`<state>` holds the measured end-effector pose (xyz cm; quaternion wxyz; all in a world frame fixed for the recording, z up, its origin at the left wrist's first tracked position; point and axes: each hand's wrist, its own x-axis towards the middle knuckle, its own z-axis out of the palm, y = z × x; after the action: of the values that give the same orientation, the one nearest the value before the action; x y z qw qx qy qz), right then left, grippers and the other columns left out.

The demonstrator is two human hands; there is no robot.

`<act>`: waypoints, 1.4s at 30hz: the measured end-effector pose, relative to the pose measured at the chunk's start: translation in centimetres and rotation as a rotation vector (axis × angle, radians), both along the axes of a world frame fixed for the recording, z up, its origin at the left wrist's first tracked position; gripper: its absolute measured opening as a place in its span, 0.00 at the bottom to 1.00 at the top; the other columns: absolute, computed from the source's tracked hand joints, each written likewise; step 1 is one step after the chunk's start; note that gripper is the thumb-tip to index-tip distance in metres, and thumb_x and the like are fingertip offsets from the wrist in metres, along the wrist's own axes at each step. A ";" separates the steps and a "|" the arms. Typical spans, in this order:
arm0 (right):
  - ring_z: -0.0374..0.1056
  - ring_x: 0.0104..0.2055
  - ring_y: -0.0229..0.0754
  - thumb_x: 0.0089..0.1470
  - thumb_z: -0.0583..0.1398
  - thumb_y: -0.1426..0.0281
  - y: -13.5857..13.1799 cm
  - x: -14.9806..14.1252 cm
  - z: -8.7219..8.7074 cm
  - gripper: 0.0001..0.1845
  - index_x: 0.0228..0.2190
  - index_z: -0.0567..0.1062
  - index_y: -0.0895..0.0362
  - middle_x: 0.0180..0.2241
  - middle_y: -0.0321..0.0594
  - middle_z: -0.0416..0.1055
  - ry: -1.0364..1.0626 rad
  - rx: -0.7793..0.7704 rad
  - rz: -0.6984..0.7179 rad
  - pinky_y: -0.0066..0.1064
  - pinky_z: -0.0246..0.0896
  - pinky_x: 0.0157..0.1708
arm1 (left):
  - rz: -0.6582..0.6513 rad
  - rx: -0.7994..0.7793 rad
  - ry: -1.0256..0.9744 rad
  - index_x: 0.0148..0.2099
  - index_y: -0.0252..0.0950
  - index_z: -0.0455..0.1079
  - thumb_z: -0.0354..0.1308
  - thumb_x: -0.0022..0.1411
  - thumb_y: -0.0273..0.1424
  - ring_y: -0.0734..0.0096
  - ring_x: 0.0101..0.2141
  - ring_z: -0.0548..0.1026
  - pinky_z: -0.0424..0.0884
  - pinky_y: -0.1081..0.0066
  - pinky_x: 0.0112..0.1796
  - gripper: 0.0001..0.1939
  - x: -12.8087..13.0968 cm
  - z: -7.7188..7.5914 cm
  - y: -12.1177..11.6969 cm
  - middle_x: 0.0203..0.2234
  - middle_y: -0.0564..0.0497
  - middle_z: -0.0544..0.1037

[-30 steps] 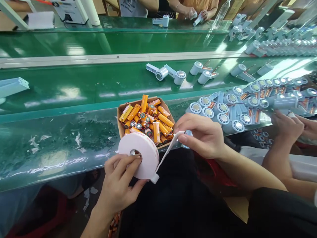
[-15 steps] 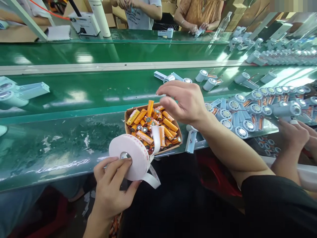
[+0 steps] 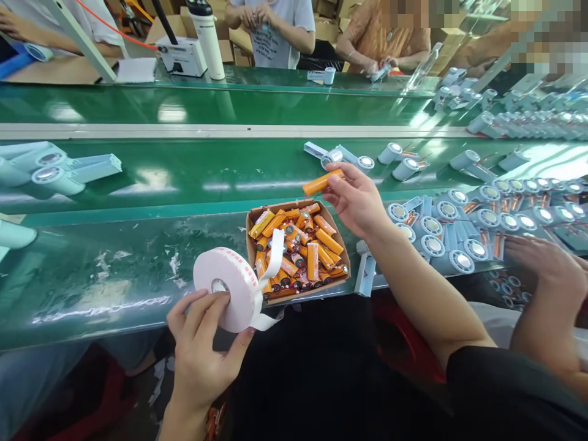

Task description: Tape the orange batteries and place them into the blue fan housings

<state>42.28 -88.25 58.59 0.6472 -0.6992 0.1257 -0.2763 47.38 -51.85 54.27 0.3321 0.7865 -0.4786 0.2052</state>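
Observation:
My left hand point(image 3: 204, 343) grips a wide roll of white double-sided tape point(image 3: 234, 288), fingertips in its core and thumb against the lower edge. A loose strip of tape point(image 3: 275, 254) curls up from the roll's right side, and another end hangs below. My right hand point(image 3: 353, 199) pinches an orange cylindrical battery point(image 3: 323, 182) between thumb and fingers, above the far side of a cardboard box point(image 3: 344, 245). Many more orange batteries point(image 3: 328, 255) with thin wires lie jumbled in that box, some carrying pale strips along their sides.
Light-blue fan-like housings point(image 3: 432, 245) crowd the green bench on the right; others point(image 3: 55, 177) lie at the left. A co-worker's hand point(image 3: 546, 263) is at the right edge. Across the line stand a white bottle point(image 3: 209, 46) and other people working.
An orange battery now shows in my right hand, whose wrist has turned. The tape roll has shifted slightly left of the box. The whole view has shifted a little.

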 end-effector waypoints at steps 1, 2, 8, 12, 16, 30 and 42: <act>0.79 0.45 0.37 0.58 0.71 0.52 0.5 -0.8 0.4 0.21 0.46 0.74 0.49 0.42 0.33 0.74 -0.029 0.123 0.010 0.28 0.78 0.46 | -0.005 -0.004 -0.004 0.59 0.37 0.69 0.64 0.69 0.32 0.43 0.54 0.71 0.71 0.49 0.53 0.19 0.1 0.0 -0.1 0.45 0.40 0.78; 0.79 0.44 0.36 0.55 0.74 0.53 1.1 -1.5 0.7 0.23 0.43 0.72 0.49 0.42 0.32 0.75 -0.050 0.241 0.023 0.25 0.78 0.44 | -0.014 -0.007 -0.010 0.60 0.37 0.69 0.65 0.69 0.32 0.43 0.54 0.71 0.70 0.49 0.54 0.19 0.2 0.0 -0.3 0.45 0.40 0.77; 0.83 0.41 0.38 0.52 0.77 0.62 6.8 -4.8 1.2 0.22 0.45 0.77 0.48 0.40 0.31 0.83 -0.094 0.555 0.071 0.27 0.81 0.43 | -0.050 -0.017 -0.068 0.60 0.34 0.70 0.67 0.67 0.30 0.42 0.53 0.71 0.69 0.49 0.54 0.21 0.3 0.3 -1.4 0.44 0.39 0.78; 0.80 0.57 0.46 0.50 0.78 0.65 8.3 -6.9 0.4 0.26 0.50 0.82 0.49 0.53 0.38 0.83 -0.091 0.509 0.017 0.40 0.76 0.60 | -0.050 0.012 -0.127 0.62 0.36 0.71 0.70 0.65 0.29 0.42 0.53 0.73 0.69 0.49 0.54 0.25 0.3 0.9 -1.4 0.44 0.40 0.79; 0.79 0.58 0.51 0.51 0.78 0.66 8.6 -9.2 -0.6 0.25 0.51 0.82 0.49 0.53 0.42 0.84 -0.034 0.386 0.013 0.46 0.78 0.59 | -0.057 0.046 -0.203 0.65 0.35 0.72 0.72 0.63 0.28 0.42 0.54 0.75 0.69 0.49 0.55 0.29 0.6 1.7 -1.0 0.43 0.39 0.81; 0.83 0.42 0.44 0.42 0.82 0.73 9.5 -13.7 -2.4 0.30 0.41 0.73 0.50 0.39 0.32 0.83 -0.156 0.747 -0.039 0.31 0.82 0.35 | 0.020 0.120 -0.381 0.65 0.39 0.75 0.76 0.60 0.34 0.41 0.53 0.78 0.75 0.44 0.53 0.33 1.2 5.5 -0.7 0.42 0.42 0.83; 0.82 0.41 0.43 0.37 0.83 0.71 15.7 -15.0 -4.7 0.37 0.40 0.67 0.49 0.38 0.32 0.79 -0.101 0.965 0.047 0.33 0.81 0.38 | 0.001 0.119 -0.370 0.64 0.38 0.77 0.76 0.58 0.39 0.38 0.52 0.75 0.73 0.42 0.52 0.32 -0.2 5.6 -3.2 0.42 0.39 0.83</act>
<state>27.30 -72.52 53.94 0.9091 -0.3074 0.1921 -0.2054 47.16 -55.09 59.86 0.1916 0.7539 -0.5422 0.3178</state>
